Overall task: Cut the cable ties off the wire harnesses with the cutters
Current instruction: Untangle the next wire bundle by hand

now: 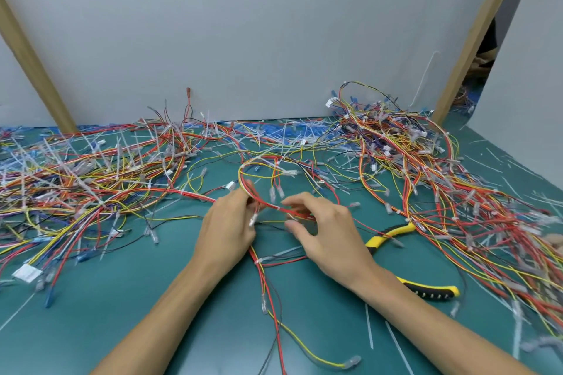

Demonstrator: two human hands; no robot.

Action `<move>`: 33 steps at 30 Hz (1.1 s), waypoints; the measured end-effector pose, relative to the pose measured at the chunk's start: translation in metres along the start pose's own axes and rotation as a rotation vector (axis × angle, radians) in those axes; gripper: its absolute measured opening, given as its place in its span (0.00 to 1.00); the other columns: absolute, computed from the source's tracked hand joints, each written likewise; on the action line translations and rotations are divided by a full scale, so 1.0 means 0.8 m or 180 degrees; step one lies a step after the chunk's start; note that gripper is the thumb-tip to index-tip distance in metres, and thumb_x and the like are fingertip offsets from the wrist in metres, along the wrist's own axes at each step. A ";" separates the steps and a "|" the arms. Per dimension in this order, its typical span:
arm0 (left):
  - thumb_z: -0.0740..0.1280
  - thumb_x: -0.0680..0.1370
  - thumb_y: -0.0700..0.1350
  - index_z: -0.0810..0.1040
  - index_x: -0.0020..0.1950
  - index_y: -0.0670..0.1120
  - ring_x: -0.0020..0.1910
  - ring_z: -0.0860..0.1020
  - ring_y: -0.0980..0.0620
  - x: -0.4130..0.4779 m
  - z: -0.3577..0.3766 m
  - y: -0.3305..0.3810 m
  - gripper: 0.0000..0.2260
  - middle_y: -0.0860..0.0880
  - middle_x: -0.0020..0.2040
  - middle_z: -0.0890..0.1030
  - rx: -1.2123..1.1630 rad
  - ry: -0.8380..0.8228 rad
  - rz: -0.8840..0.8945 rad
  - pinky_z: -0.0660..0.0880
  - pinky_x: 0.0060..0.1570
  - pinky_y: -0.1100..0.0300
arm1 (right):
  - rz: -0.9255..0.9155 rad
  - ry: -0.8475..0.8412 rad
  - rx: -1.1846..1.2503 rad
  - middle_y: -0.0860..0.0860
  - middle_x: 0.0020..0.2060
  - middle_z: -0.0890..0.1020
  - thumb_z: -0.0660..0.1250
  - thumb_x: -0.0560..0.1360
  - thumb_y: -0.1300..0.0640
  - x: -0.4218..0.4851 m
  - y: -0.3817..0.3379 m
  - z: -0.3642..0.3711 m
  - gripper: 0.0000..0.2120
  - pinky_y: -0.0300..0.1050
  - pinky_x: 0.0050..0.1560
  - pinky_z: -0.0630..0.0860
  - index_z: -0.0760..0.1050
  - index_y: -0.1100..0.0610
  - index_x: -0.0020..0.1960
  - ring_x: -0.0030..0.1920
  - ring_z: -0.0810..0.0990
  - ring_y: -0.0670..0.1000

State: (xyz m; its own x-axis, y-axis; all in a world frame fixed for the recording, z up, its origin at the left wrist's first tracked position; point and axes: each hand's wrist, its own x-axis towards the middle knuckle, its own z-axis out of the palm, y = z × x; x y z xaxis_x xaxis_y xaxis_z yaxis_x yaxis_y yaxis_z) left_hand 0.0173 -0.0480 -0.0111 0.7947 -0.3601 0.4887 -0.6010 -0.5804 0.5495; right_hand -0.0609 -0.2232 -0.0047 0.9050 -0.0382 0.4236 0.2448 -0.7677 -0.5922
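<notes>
Green mat [122, 313], harness [272, 205] tight in left hand [225, 231], right hand [329, 237] loose atop, cutters [432, 291] under its wrist.

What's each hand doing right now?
Left hand: grips the wire harness.
Right hand: arched over the same harness; grip cannot be told.
Cutters lie unheld on the mat.

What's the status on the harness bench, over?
Left hand grips the red harness; right hand on it too, grip unclear. Cutters lying on mat beside right forearm, not held. Loose wires crowd both sides.
</notes>
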 end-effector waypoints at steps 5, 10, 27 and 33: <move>0.66 0.79 0.38 0.71 0.43 0.49 0.30 0.74 0.52 0.001 -0.006 0.004 0.09 0.56 0.30 0.74 -0.0354 0.0498 -0.0052 0.73 0.35 0.52 | 0.0057 0.0321 -0.0438 0.41 0.45 0.84 0.72 0.76 0.55 0.002 0.008 -0.014 0.05 0.47 0.58 0.71 0.82 0.49 0.52 0.50 0.79 0.46; 0.66 0.80 0.39 0.71 0.43 0.45 0.31 0.80 0.43 0.002 -0.010 0.002 0.07 0.51 0.31 0.77 -0.0508 0.0799 -0.0324 0.77 0.39 0.49 | 0.0099 0.0452 -0.0377 0.42 0.47 0.83 0.71 0.76 0.62 0.001 0.012 -0.016 0.09 0.44 0.57 0.74 0.83 0.50 0.51 0.52 0.79 0.46; 0.67 0.80 0.39 0.73 0.45 0.48 0.36 0.75 0.64 -0.007 -0.010 0.014 0.06 0.61 0.38 0.76 -0.0490 0.1053 -0.0349 0.65 0.34 0.71 | -0.0255 0.0011 -0.0960 0.40 0.46 0.82 0.71 0.77 0.52 0.009 0.037 -0.048 0.03 0.48 0.63 0.67 0.77 0.48 0.50 0.55 0.78 0.46; 0.67 0.81 0.43 0.72 0.50 0.48 0.42 0.76 0.53 -0.006 -0.007 0.007 0.04 0.56 0.41 0.77 -0.0555 0.1030 -0.0778 0.71 0.47 0.53 | -0.0358 0.0254 -0.0085 0.35 0.40 0.81 0.74 0.76 0.54 0.008 0.035 -0.046 0.06 0.42 0.51 0.71 0.79 0.44 0.48 0.46 0.79 0.42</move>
State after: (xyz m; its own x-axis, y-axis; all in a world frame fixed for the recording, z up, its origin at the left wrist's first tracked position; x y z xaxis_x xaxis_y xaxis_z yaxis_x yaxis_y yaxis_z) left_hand 0.0095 -0.0454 -0.0062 0.8642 0.0359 0.5019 -0.4261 -0.4783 0.7679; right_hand -0.0609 -0.2685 0.0070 0.8416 -0.0011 0.5401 0.3327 -0.7867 -0.5200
